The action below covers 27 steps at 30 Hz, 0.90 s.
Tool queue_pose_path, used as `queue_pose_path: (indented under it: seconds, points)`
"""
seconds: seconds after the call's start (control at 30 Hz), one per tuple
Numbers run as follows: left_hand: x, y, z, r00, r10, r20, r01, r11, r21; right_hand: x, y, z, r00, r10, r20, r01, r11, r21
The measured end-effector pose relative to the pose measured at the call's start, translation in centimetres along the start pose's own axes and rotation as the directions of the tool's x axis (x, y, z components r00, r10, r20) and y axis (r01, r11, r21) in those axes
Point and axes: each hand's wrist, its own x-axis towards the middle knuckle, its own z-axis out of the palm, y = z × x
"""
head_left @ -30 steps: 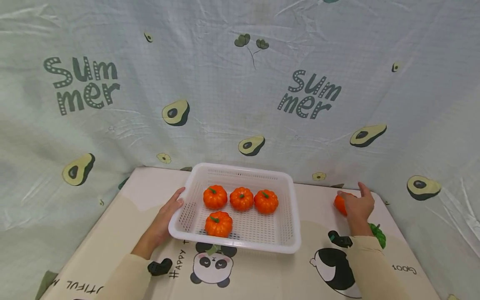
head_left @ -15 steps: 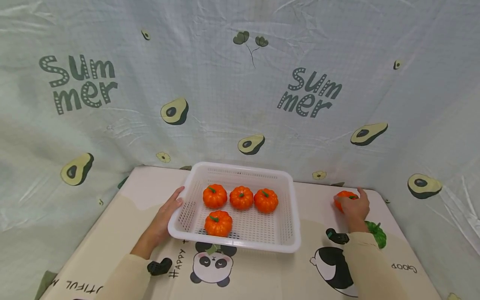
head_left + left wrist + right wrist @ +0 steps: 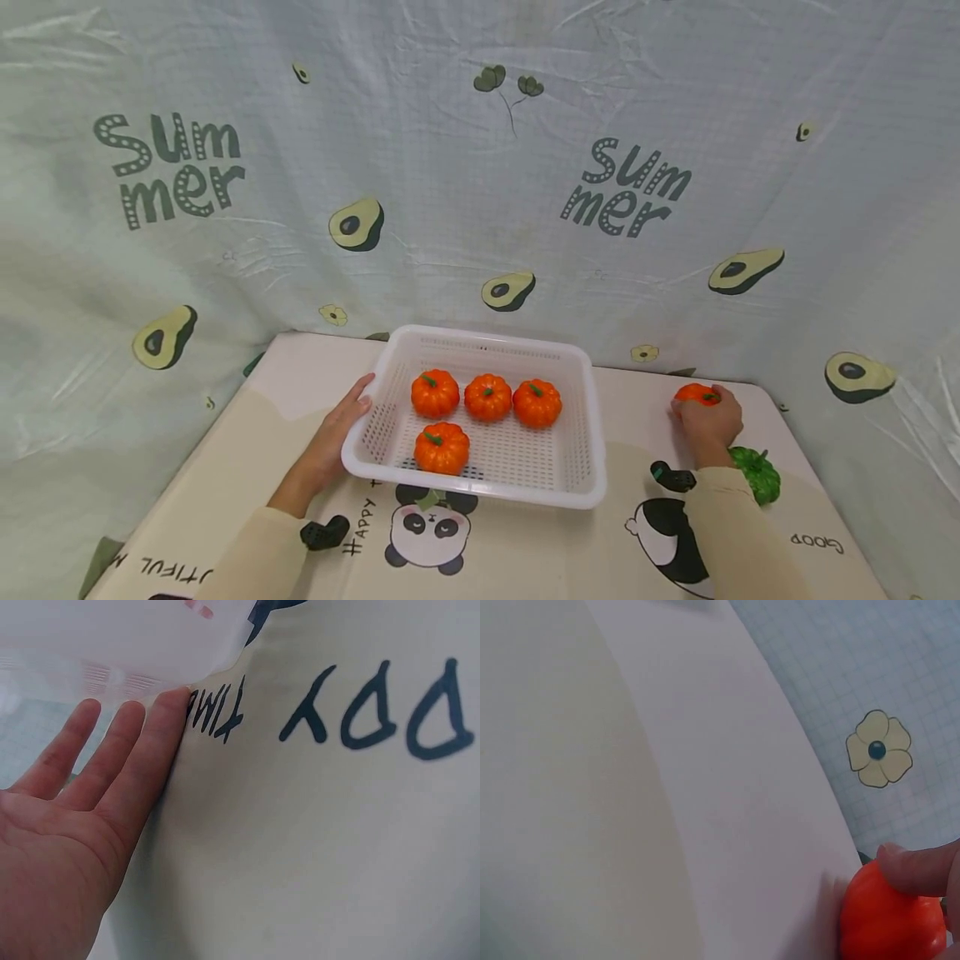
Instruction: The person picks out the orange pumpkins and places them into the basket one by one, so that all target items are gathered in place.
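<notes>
My left hand (image 3: 339, 433) rests beside the white plastic basket (image 3: 474, 492), its straight fingertips right at the basket's left wall. In the left wrist view those fingers (image 3: 112, 765) are spread under the basket's side. Several small orange pumpkins (image 3: 442, 450) with green stems sit inside the basket. At the table's far right, my right hand (image 3: 711, 423) grips another orange pumpkin (image 3: 696, 393). The right wrist view shows the thumb (image 3: 915, 870) pressed on that pumpkin's skin; the other fingers are mostly hidden there. A green pumpkin (image 3: 757, 477) lies just beside my right wrist.
The table is covered by a cream cloth (image 3: 525, 558) printed with pandas and words. A pale curtain (image 3: 435, 167) with avocado prints hangs right behind the table's back edge. Black wrist devices (image 3: 672, 477) sit at both cuffs.
My right hand has lowered around the orange pumpkin at the far right, and its raised fingers have curled in over it. The left hand and basket have stayed put.
</notes>
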Motion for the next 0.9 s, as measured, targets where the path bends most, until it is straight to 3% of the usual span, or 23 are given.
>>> queue_pose_path:
  seconds: [0.2, 0.47, 0.7, 0.9]
  points:
    - [0.0, 0.0, 0.1, 1.000, 0.000, 0.004, 0.000, 1.000, -0.001, -0.1, 0.0, 0.0, 1.000, 0.009, 0.001, -0.009, 1.000, 0.016]
    - [0.1, -0.1, 0.1, 1.000, 0.001, -0.008, -0.001, 1.000, -0.002, -0.4, -0.6, -0.2, 0.999, -0.045, -0.001, 0.045, 0.999, 0.031]
    - [0.2, -0.2, 0.0, 1.000, 0.007, -0.003, -0.007, 1.000, -0.004, -0.7, -1.0, -0.2, 0.997, -0.064, 0.034, 0.061, 0.995, 0.076]
    - [0.2, -0.1, 0.0, 1.000, 0.003, 0.002, -0.003, 1.000, -0.001, -1.2, -1.4, -0.2, 0.993, -0.095, 0.063, 0.091, 0.994, 0.057]
